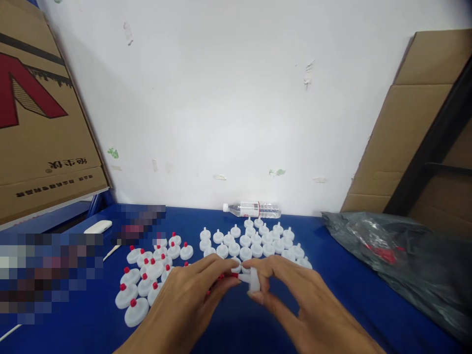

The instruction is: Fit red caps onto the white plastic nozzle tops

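Note:
My right hand (295,292) pinches a white nozzle lid (254,281) by its round base, turned on its side with the spout pointing left. At the spout's tip, my left hand (195,290) grips a small red cap (233,276) between thumb and fingertips. The cap touches the spout; how far it sits over it I cannot tell. More red shows by the left fingers, partly hidden. Behind the hands stand several white lids with bare spouts (256,250). Several white lids with red caps (136,310) are grouped on the left, some behind my left forearm.
A clear plastic bottle (250,209) lies against the wall on the blue table (250,327). To the right, a grey plastic bag (416,275) carries a clear bag of red pieces (383,253). A white device (98,226) lies at left. Cardboard (47,123) stands on both sides.

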`<state>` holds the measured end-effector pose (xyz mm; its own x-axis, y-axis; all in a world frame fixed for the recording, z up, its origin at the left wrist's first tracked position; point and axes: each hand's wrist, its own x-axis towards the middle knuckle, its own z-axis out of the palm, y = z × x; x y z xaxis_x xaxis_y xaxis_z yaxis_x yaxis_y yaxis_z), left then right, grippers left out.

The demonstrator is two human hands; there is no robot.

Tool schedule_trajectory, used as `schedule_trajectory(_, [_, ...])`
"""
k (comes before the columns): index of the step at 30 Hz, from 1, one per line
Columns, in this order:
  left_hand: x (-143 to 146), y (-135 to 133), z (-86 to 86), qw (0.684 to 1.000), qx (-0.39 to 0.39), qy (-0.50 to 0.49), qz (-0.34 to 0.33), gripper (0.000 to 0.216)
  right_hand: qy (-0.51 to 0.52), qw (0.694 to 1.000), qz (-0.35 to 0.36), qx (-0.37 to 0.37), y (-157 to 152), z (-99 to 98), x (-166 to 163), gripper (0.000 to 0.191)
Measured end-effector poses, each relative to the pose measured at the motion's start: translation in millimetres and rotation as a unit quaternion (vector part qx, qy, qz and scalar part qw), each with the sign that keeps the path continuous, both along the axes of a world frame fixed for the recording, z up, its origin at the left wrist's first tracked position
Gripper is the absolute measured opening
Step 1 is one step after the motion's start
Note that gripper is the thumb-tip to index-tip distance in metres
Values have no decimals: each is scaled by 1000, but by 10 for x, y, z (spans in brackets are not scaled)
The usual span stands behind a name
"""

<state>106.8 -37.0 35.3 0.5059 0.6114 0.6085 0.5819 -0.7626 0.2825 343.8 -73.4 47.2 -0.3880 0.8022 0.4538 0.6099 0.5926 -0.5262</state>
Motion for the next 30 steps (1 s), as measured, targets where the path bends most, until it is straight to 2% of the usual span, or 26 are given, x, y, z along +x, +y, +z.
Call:
schedule_trajectory(5, [27, -6, -35, 998, -60, -16, -25, 36, 35, 999, 10, 31, -33, 47, -67, 15])
schedule_trajectory(8, [28, -40, -17, 995, -81, -33, -44, 33, 29, 999, -8, 45, -53, 25, -105, 18])
schedule_trajectory(12, [23, -90, 114, 991, -103, -56, -57, 28, 44, 998, 17, 52, -27, -3, -146, 18])
schedule_trajectory(14, [19, -111, 188, 990, -98, -89, -44, 24, 63, 997, 32, 43, -6, 4, -169, 17])
schedule_trajectory(16, [-6, -123, 236, 991, -92, -96, -15, 19, 53, 997, 31, 36, 9, 5, -181, 23])
schedule_trajectory(18, [-69, -122, 249, 994, -87, -63, 30, 19, 13, 999, 13, 49, 25, -26, -176, 34])
schedule_trajectory(22, [-293, -80, 216, 984, -112, 79, 115, 27, -117, 987, -52, 97, 93, -177, -130, 45])
schedule_trajectory(26, [-499, -31, 181, 941, -206, 216, 159, 30, -212, 972, -65, 73, 150, -287, -117, 42])
schedule_trajectory(28, [-575, -15, 146, 920, -245, 251, 173, 27, -219, 972, -62, 57, 155, -301, -134, 41])
schedule_trajectory(30, [-643, -7, 96, 914, -257, 258, 178, 28, -223, 972, -60, 49, 151, -305, -155, 43])
